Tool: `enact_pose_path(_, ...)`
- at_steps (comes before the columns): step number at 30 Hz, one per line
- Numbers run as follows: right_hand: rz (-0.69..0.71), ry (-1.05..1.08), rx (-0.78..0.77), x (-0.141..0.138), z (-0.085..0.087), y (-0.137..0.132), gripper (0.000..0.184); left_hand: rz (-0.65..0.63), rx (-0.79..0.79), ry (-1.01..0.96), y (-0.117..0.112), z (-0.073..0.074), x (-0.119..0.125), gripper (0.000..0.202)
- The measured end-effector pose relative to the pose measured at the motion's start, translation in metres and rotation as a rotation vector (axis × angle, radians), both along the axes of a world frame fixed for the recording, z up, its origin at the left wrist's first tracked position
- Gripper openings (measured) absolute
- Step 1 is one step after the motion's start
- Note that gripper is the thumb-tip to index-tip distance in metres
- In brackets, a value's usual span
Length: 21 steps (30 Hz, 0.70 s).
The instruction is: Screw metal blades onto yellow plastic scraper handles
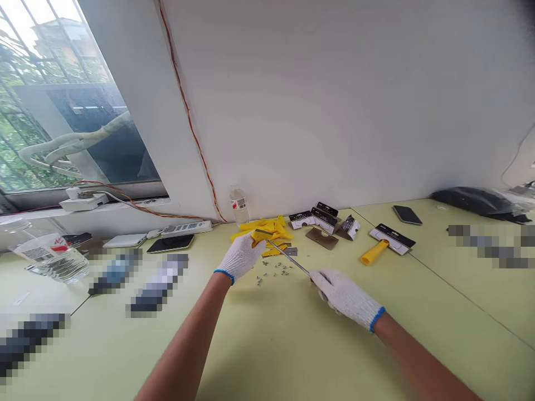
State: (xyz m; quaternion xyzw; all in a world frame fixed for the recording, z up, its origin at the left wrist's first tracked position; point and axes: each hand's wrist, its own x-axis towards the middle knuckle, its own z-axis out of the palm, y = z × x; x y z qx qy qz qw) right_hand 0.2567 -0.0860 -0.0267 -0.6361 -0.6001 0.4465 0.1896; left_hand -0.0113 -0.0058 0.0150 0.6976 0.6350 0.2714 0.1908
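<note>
A pale green table (267, 345) runs along a white wall (334, 111). The gloved right hand (345, 296) closes its fingers round a thin metal rod (288, 257). The rod's tip reaches a yellow plastic piece (256, 236) pinched in the gloved left hand (240, 257), beside a pile of yellow parts (278, 228). Small screws (276, 270) lie scattered beneath the rod.

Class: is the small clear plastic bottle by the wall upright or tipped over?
Upright: the small clear plastic bottle stands on its base on the pale green table, neck uppermost.
</note>
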Motion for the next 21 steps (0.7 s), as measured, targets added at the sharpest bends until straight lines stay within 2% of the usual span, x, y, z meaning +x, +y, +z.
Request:
enact_pose_path(3,0.025,0.208,-0.155,0.001,0.003,-0.003,0.049,-0.017,-0.004,-0.038,-0.001,0.000,-0.001,0.030)
enact_pose_path(5,0.043,0.177,-0.157,-0.001,0.003,-0.004,0.046,-0.020,0.003,-0.050,-0.001,0.001,-0.003,0.030)
enact_pose_path(9,0.007,-0.068,-0.065,-0.005,0.004,-0.003,0.045,-0.040,0.014,-0.057,-0.002,0.001,-0.003,0.028)
enact_pose_path(13,-0.002,0.040,-0.119,-0.005,0.010,-0.001,0.053,-0.036,0.019,-0.036,-0.001,-0.001,-0.002,0.028)
enact_pose_path(15,-0.006,0.082,-0.130,-0.005,0.012,-0.001,0.047,-0.025,0.020,-0.012,0.000,-0.002,-0.002,0.029)
enact_pose_path(18,-0.040,-0.065,-0.024,-0.006,0.013,-0.001,0.040,-0.030,0.018,0.003,0.001,-0.002,-0.002,0.030)
enact_pose_path(21,-0.033,-0.163,0.105,-0.005,0.009,-0.001,0.042,-0.039,0.011,-0.005,0.001,-0.002,-0.002,0.029)
